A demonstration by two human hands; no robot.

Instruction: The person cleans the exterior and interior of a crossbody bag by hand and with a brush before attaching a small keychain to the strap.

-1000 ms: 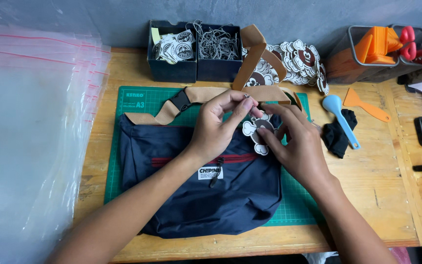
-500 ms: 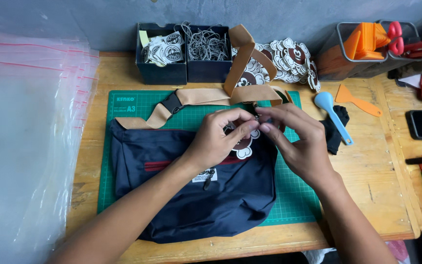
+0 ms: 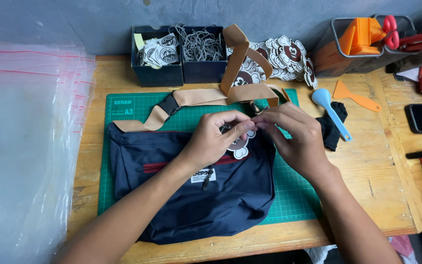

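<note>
Your left hand (image 3: 214, 138) is closed in a pinch, thumb and forefinger meeting at the top of a brown and white die-cut hang tag (image 3: 239, 144), which hangs just below your fingertips over the upper right part of a navy blue sling bag (image 3: 191, 195). Your right hand (image 3: 294, 137) is also pinched shut, its fingertips touching those of your left at the same spot; what it grips there is too small to tell. The bag lies flat on a green cutting mat (image 3: 294, 190), its red zipper line and a small white label facing up. Its tan webbing strap (image 3: 206, 96) runs along the mat's far edge with a black buckle (image 3: 170, 104), then loops upright just behind your hands. Beyond the loop, against the wall, stand two dark boxes, one with round tags (image 3: 158, 51) and one with ball chains (image 3: 204, 46), beside a spread pile of matching die-cut tags (image 3: 289, 56). To your right lie a blue scoop (image 3: 330, 110) across a black cloth (image 3: 329, 131), and an orange scraper (image 3: 355, 98). A stack of clear plastic bags (image 3: 25, 146) covers the table's left side.
</note>
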